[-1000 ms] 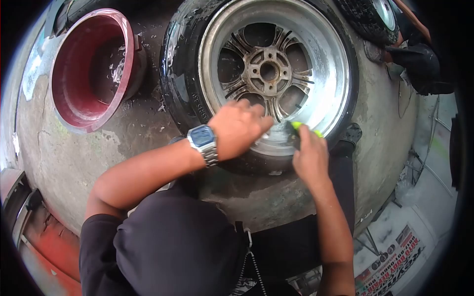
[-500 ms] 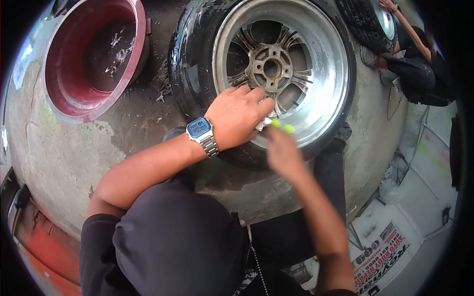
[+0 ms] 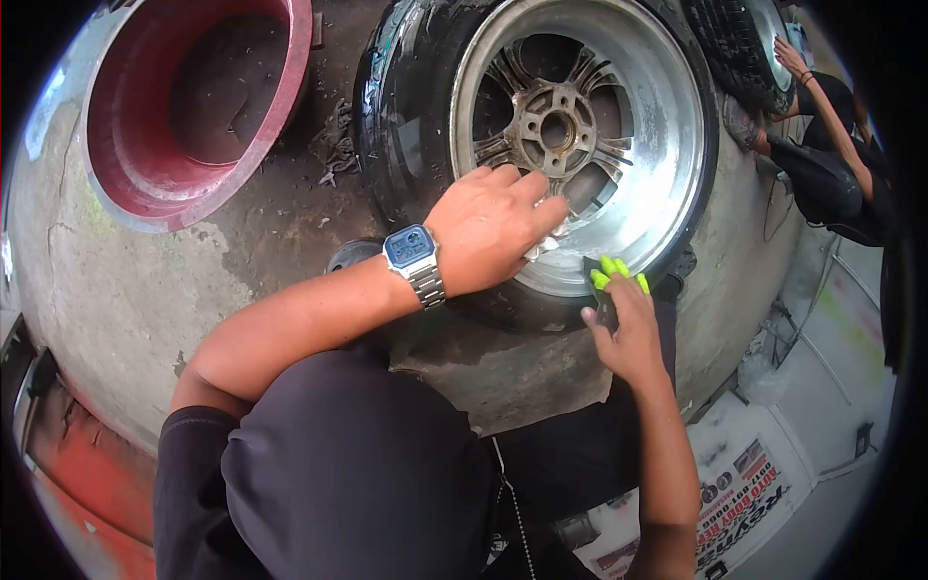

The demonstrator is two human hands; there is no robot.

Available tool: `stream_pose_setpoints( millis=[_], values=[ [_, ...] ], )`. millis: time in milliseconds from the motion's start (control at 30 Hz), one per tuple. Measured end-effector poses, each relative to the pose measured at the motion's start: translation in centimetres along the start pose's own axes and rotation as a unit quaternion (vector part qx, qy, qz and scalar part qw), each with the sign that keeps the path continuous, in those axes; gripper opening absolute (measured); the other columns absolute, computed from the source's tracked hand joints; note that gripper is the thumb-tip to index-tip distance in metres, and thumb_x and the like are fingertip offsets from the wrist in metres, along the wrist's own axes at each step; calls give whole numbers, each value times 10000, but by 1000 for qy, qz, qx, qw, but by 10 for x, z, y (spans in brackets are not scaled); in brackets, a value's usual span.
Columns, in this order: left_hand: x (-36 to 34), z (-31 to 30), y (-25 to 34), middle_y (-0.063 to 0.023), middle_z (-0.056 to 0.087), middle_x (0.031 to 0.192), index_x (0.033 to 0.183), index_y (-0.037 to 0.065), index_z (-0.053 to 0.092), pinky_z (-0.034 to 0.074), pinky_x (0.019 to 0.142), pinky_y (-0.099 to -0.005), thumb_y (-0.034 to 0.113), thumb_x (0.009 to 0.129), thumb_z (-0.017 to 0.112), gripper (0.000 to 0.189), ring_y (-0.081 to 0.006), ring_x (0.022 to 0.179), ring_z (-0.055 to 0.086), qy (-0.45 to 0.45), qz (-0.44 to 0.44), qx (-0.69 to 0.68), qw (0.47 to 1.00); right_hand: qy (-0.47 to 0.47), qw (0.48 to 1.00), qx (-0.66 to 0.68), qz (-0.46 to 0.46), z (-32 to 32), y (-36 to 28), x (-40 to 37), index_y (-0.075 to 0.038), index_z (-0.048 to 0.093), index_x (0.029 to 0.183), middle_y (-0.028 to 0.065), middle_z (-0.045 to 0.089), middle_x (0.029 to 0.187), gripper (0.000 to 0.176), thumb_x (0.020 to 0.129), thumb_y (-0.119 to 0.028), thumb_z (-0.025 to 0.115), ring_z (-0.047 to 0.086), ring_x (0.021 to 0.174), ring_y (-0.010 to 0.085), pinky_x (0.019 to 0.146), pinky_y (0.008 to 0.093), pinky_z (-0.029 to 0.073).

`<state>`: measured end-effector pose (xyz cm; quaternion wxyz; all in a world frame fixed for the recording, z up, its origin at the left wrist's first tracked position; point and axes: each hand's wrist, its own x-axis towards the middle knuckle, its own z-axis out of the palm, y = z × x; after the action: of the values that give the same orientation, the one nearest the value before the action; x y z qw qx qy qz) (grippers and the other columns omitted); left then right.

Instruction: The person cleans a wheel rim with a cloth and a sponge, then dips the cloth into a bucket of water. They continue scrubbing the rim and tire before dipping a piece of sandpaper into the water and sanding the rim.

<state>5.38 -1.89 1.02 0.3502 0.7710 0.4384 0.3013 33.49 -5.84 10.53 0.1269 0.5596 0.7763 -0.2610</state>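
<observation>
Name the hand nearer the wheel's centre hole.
Left. The left hand is below the centre hole, slightly left in view; the right hand is farther down and right, by the lower rim.

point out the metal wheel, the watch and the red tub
Metal wheel (image 3: pixel 538 147): head view, on the hub beside the centre hole.
Watch (image 3: pixel 410 246): head view, on its face.
Red tub (image 3: pixel 128 121): head view, on its inner wall, left side.

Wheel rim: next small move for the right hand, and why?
Probably slide the dark pad left along the rim: the right hand holds it at the rim's near edge, and whitish scraps show beside the left hand.
</observation>
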Motion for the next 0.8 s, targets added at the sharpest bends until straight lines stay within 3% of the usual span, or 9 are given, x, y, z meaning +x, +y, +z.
stream_pose_setpoints(
  millis=[300,367,467,500,533,567,633,700,800],
  values=[
    [2,-2,-1,-76,610,1030,1039,102,604,520,798,-425,71,604,786,472,-300,943,623,8,3,-6,1000,65,996,-48,35,36,-21,14,7,601,1239,190,633,1225,331,929,-99,650,572,1187,392,1041,543,391],
    [3,-2,-1,-78,616,1042,1042,99,608,524,801,-423,65,601,787,477,-305,952,627,-1,-1,0,1000,63,997,3,-39,58,-62,21,-14,617,1261,189,638,1267,330,948,-117,625,578,1232,371,1065,554,385],
    [2,-5,-3,-80,620,1049,1039,95,605,526,805,-431,51,598,781,476,-314,946,627,7,2,-19,1000,32,995,77,-62,55,-52,28,-23,631,1231,189,648,1275,296,950,-115,620,575,1269,353,1088,554,378],
    [3,-5,-3,-80,620,1049,1036,94,605,526,804,-432,48,598,779,474,-314,943,626,9,6,-20,1000,17,997,22,-77,52,-20,28,-33,640,1181,168,669,1229,244,955,-122,622,602,1217,343,1075,555,381],
    [3,-5,-3,-78,621,1044,1033,91,606,525,803,-432,45,600,774,467,-311,938,624,14,10,-22,1000,-57,998,10,-11,34,14,30,-43,650,1106,138,688,1189,209,900,-47,614,628,1152,337,1041,548,398],
    [3,-5,-3,-78,621,1042,1032,91,608,525,802,-433,45,602,772,462,-311,935,624,10,9,-19,1000,-44,998,-40,9,15,34,34,-42,660,1088,141,699,1159,290,812,13,590,650,1086,342,1012,555,401],
    [4,-5,-2,-76,621,1038,1029,92,612,525,801,-433,44,606,769,454,-311,929,624,6,4,-14,1000,-37,993,-102,54,8,41,53,-36,664,1120,167,708,1115,355,795,35,540,658,1074,364,974,550,436],
    [4,-6,-1,-74,622,1034,1029,92,616,525,799,-433,44,611,767,447,-310,926,624,4,4,-21,1000,-88,982,72,151,33,-15,54,-25,659,1130,219,701,1078,211,971,-118,556,647,1068,424,910,506,505],
    [5,-8,-4,-72,622,1030,1029,92,622,524,798,-433,44,615,766,442,-311,926,624,11,-1,-18,1000,8,991,129,-29,57,-61,55,-7,643,1063,233,675,1084,181,994,-151,558,637,1022,449,933,521,461]
  ],
)
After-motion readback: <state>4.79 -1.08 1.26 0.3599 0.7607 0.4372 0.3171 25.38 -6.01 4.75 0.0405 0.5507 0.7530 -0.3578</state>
